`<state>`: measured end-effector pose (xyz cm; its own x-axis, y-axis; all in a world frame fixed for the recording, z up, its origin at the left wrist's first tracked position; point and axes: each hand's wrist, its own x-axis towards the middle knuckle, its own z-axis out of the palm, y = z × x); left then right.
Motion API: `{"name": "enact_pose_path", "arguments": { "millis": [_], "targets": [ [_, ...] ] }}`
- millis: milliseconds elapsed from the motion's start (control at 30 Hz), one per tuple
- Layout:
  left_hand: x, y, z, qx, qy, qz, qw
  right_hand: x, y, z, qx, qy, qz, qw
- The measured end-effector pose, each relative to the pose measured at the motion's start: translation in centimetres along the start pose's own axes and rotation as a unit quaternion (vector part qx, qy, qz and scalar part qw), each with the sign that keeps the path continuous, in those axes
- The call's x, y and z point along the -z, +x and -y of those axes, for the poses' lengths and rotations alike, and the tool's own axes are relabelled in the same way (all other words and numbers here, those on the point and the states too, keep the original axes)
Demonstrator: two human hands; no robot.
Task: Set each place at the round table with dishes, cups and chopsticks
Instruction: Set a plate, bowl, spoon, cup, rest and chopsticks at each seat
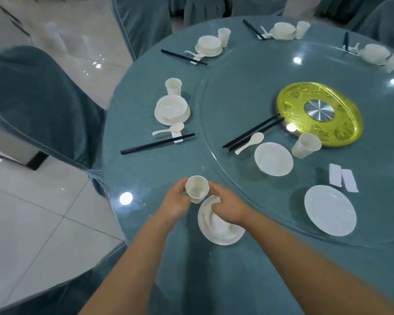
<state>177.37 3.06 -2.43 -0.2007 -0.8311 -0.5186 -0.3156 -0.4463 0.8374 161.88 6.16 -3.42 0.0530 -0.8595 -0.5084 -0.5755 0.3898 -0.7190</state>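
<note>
**Both hands around a white cup**

Gripping the white cup (197, 189) from either side, the left hand (176, 200) and right hand (226, 206) hold it at the table's seven o'clock, above a plate (208, 227) partly hidden by the right wrist. No writing is legible anywhere.

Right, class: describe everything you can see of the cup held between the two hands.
The cup is a small white tumbler, glossy like porcelain or plastic, without a handle, narrowing towards its base. It is empty and tilted, mouth facing the camera. The left hand grips one side, and the fingers of the right hand touch the other. It sits at the far edge of a white plate holding a bowl, above the teal table. Whether its base rests down is unclear.
</note>
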Motion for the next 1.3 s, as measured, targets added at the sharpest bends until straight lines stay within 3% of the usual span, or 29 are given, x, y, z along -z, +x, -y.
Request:
{"name": "enact_pose_path", "arguments": {
  "millis": [533, 667, 933, 1100, 1300],
  "targets": [
    [-1.1, 1.1, 2.0, 0.048, -0.002, -0.026, 0.998, 0.5, 0.0, -0.9, -0.014, -0.031, 0.006, 0.999],
    [-1.0, 1.1, 1.9, 0.060, 0.041, -0.044, 0.996, 1.4, -0.2, -1.9, -0.035, -0.018, -0.030, 0.999],
    [-0.7, 0.5, 0.1, 0.027, 0.096, -0.059, 0.993, 2.8, -2.2, -6.1, -0.136, 0.128, -0.102, 0.977],
    [-0.7, -0.6, -0.5, 0.005, 0.123, -0.059, 0.991, 1.7, -3.7, -7.2, -0.170, 0.108, -0.091, 0.975],
    [-0.8, -2.4, 0.0, -0.011, 0.148, -0.054, 0.987, 0.4, -4.4, -8.3, -0.137, 0.076, -0.087, 0.984]
  ]
}}
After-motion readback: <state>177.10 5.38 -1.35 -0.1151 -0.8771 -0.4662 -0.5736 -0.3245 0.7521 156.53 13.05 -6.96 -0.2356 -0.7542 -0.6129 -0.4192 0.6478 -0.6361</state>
